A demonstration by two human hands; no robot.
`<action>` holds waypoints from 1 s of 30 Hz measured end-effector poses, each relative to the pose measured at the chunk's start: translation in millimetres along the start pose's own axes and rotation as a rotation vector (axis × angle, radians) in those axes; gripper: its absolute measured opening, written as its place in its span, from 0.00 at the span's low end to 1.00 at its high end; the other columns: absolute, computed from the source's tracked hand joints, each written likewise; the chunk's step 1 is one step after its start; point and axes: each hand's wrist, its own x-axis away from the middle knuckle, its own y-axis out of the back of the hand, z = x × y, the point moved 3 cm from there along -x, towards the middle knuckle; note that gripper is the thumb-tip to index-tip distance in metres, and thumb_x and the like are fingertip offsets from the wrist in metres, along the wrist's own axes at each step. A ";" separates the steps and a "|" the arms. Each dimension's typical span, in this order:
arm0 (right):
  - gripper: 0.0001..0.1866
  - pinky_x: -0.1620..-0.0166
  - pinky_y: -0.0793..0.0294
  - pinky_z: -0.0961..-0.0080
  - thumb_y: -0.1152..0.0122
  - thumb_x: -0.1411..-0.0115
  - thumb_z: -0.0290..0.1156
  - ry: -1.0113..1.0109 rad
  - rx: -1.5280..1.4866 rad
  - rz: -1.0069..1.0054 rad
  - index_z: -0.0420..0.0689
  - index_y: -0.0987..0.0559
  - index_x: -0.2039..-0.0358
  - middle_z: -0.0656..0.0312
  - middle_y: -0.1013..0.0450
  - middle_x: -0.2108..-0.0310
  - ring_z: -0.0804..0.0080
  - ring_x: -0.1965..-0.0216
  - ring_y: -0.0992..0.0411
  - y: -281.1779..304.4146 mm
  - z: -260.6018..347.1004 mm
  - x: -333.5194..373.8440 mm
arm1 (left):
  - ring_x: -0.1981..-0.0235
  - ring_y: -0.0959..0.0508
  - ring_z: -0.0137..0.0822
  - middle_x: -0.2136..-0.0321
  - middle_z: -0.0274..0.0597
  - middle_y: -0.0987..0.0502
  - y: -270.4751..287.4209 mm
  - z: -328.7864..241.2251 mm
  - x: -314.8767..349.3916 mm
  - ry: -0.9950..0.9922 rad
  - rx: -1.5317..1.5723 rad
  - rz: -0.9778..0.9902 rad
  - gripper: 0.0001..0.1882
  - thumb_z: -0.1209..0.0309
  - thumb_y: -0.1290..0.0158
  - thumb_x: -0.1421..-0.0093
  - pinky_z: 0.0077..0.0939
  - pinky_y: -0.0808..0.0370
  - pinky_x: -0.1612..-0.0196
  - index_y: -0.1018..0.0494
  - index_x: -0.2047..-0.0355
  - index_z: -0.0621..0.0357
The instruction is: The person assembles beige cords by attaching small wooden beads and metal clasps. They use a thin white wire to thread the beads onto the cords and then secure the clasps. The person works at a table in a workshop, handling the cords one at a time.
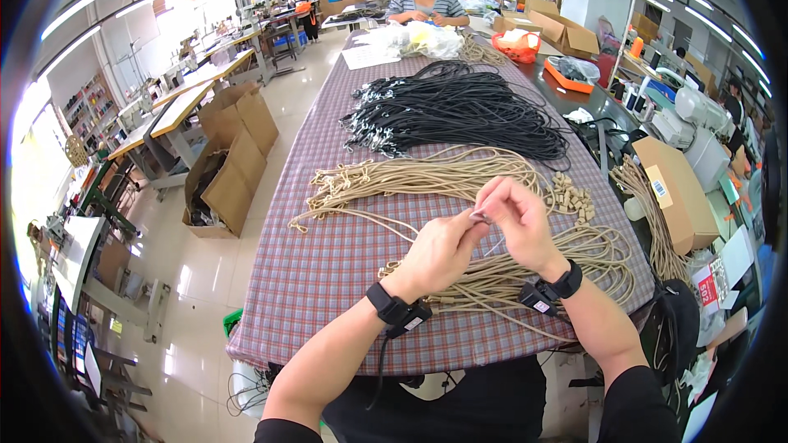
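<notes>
My left hand [444, 249] and my right hand [522, 224] meet fingertip to fingertip above the table. Both are closed in a pinch around a small greyish thing [479, 216], mostly hidden by the fingers. A thin pale strand [494, 248] hangs just below them. Under my hands lies a looped bundle of tan cords [591, 256]. Beyond it stretches a second tan cord bundle [410, 175], with metal-looking hooks [335, 184] at its left end. Small tan pieces [570, 198] are heaped to the right of my right hand.
A large bundle of black cords [476, 107] with silvery ends lies farther up the checked tablecloth [287, 295]. Plastic bags [414, 38] sit at the far end, where another person [428, 0] is seated. Cardboard boxes stand left [234, 168] and right [677, 193] of the table.
</notes>
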 end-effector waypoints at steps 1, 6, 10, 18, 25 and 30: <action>0.08 0.50 0.26 0.74 0.43 0.23 0.29 0.033 0.063 0.007 0.40 0.26 0.62 0.60 0.24 0.58 0.74 0.58 0.27 -0.8 0.4 0.7 | 0.75 0.20 0.55 0.76 0.56 0.22 0.2 0.9 -0.7 0.000 0.029 -0.035 0.07 0.73 0.45 0.27 0.42 0.27 0.70 0.24 0.61 0.64; 0.12 0.48 0.23 0.70 0.48 0.20 0.33 0.142 -0.015 -0.212 0.42 0.27 0.63 0.57 0.23 0.61 0.71 0.58 0.24 8.9 2.2 -7.2 | 0.75 0.20 0.59 0.78 0.55 0.22 10.7 8.3 3.6 0.040 -0.243 0.026 0.10 0.70 0.43 0.30 0.48 0.26 0.70 0.26 0.68 0.63; 0.14 0.44 0.20 0.63 0.46 0.21 0.37 0.180 -0.417 -0.458 0.41 0.24 0.63 0.47 0.17 0.56 0.58 0.49 0.18 79.8 26.9 -15.7 | 0.76 0.21 0.59 0.79 0.56 0.22 4.8 20.5 5.5 0.032 -0.305 0.017 0.12 0.69 0.43 0.31 0.51 0.26 0.70 0.25 0.70 0.64; 0.08 0.71 0.32 0.77 0.40 0.25 0.27 0.471 0.853 -0.460 0.43 0.24 0.65 0.69 0.32 0.74 0.79 0.74 0.34 105.4 27.3 -12.2 | 0.79 0.21 0.55 0.80 0.54 0.20 0.7 32.5 5.7 0.188 -0.311 -0.003 0.12 0.68 0.43 0.31 0.48 0.25 0.70 0.19 0.67 0.65; 0.19 0.49 0.20 0.64 0.25 0.39 0.34 0.313 0.994 0.100 0.43 0.16 0.50 0.56 0.17 0.53 0.59 0.54 0.18 36.6 3.1 -15.7 | 0.73 0.17 0.57 0.76 0.54 0.17 5.4 42.1 8.7 0.245 -0.394 -0.004 0.14 0.64 0.42 0.32 0.50 0.22 0.66 0.19 0.69 0.63; 0.20 0.45 0.20 0.66 0.25 0.41 0.26 0.174 0.389 0.170 0.39 0.18 0.48 0.56 0.16 0.50 0.68 0.51 0.19 9.8 46.0 -12.2 | 0.68 0.16 0.59 0.72 0.56 0.16 -5.0 67.4 10.9 0.271 -0.395 0.132 0.14 0.64 0.44 0.33 0.53 0.20 0.62 0.18 0.69 0.61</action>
